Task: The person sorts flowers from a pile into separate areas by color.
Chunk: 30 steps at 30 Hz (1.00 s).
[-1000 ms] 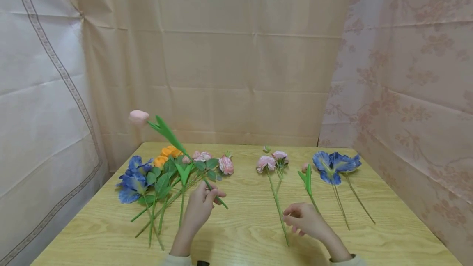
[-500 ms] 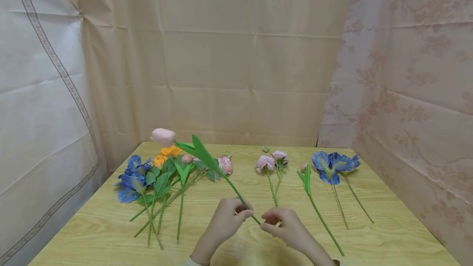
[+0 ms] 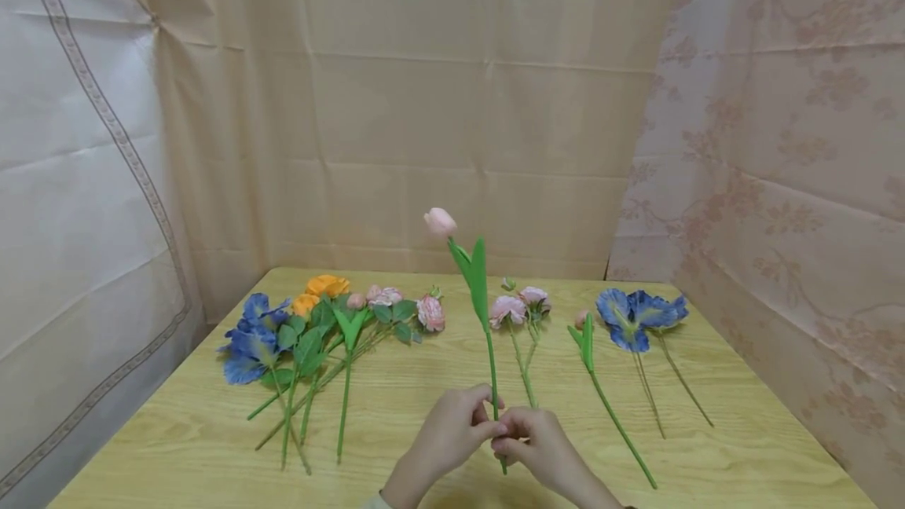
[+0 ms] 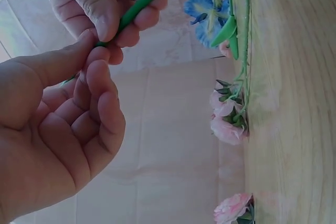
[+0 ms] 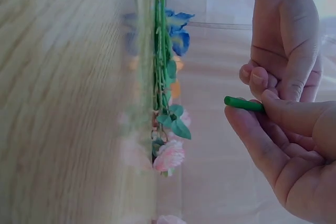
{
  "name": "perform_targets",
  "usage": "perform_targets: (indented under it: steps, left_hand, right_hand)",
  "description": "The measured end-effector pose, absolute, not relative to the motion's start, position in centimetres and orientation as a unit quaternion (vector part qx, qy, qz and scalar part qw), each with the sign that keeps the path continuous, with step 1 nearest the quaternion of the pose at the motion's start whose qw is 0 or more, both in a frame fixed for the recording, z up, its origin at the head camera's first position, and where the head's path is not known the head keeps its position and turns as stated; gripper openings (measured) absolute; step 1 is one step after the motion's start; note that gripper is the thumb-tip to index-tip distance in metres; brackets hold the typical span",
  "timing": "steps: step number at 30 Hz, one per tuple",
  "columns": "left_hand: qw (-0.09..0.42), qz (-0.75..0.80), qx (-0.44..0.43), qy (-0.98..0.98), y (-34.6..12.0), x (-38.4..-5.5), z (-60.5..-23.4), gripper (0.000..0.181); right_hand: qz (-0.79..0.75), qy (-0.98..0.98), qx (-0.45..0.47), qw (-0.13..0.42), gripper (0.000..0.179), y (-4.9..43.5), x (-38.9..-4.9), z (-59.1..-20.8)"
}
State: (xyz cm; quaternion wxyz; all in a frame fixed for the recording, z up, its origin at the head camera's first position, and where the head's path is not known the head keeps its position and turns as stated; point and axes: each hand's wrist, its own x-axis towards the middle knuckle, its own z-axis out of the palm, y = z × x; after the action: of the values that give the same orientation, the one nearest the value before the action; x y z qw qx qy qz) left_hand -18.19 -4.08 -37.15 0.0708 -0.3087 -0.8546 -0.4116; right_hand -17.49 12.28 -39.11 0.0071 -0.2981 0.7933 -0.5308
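A pink artificial tulip (image 3: 478, 281) stands nearly upright above the table, its green stem crossing between both hands in the head view. My left hand (image 3: 452, 424) pinches the stem low down with thumb and fingers. Just below and to the right, my right hand (image 3: 539, 446) pinches the same stem near its bottom end. The cut end of the stem (image 5: 242, 103) juts out past my right thumb in the right wrist view. From the left wrist view, the two hands touch or nearly touch at the thumbs, and the bloom is out of sight there.
On the wooden table (image 3: 212, 446), a pile at left has blue flowers (image 3: 250, 340), orange flowers (image 3: 327, 286), a tulip (image 3: 345, 383) and pink flowers (image 3: 430, 313). Right lie pink flowers (image 3: 509, 311), a tulip (image 3: 587, 344) and blue flowers (image 3: 625, 320). Curtains (image 3: 452, 100) surround the table.
My left hand has carried the tulip rightward from above the left pile, and its bloom has swung up toward upright. My right hand has moved left and taken hold of the stem's lower end.
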Motion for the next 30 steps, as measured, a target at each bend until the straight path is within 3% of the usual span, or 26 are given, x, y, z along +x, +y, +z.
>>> perform_targets:
  steps: [13,21,25,30]
  left_hand:
    - [0.031,-0.353,-0.327,-0.876,-4.1,-17.9,-37.5,0.021]
    - [0.008,-0.350,-0.327,-0.878,-4.4,-17.9,-37.7,0.019]
    - [-0.004,-0.351,-0.326,-0.878,-4.5,-17.9,-37.8,0.016]
    - [-0.010,-0.344,-0.329,-0.879,-4.5,-18.0,-38.0,0.016]
  right_hand:
    - [-0.509,0.825,-0.246,0.006,0.009,14.3,-18.0,-38.7]
    - [-0.433,0.894,-0.108,-0.043,0.008,17.9,-19.0,-37.6]
    - [-0.402,0.914,-0.033,-0.036,0.009,19.4,-19.5,-37.0]
    - [-0.374,0.927,-0.003,-0.021,0.015,20.6,-19.7,-37.6]
